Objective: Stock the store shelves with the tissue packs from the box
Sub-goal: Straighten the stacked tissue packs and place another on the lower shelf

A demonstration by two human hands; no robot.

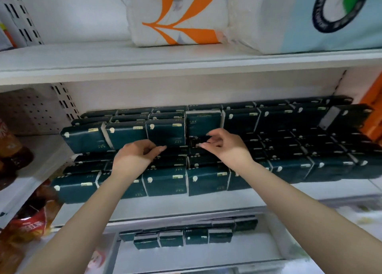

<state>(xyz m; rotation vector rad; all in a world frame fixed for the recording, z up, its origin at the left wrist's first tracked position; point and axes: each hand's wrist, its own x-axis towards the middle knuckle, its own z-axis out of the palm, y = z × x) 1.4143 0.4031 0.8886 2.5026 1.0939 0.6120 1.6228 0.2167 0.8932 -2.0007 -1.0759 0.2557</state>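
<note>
tissue packs (165,132), dark green, fill the middle shelf (248,197) in two layers, several rows deep, almost its full width. top layer has a gap (194,143) near the centre. one pack (202,122) sits behind that gap, turned differently from its neighbours, pale edge up. another pack (343,116) at the far right lies tilted on the stack.

left hand (134,160) is at the lower front edge of the top-layer pack just left of the gap, fingers bent, index tip reaching toward the gap. cannot tell if it grips that pack or only touches it.

right hand (227,147) is over the gap, fingers (215,138) loosely curled, thumb and fingertips close together. cannot tell if anything is pinched there, too dark. hands are near each other, not touching.

lower shelf (227,253) holds a short row of the same packs (196,235). upper shelf (144,67) carries a big white bundle with orange stripes (175,15) touching a pale blue one (310,15). red and orange snack bags (31,226) sit in the next bay at left. orange packaging (372,116) shows at the right edge.
</note>
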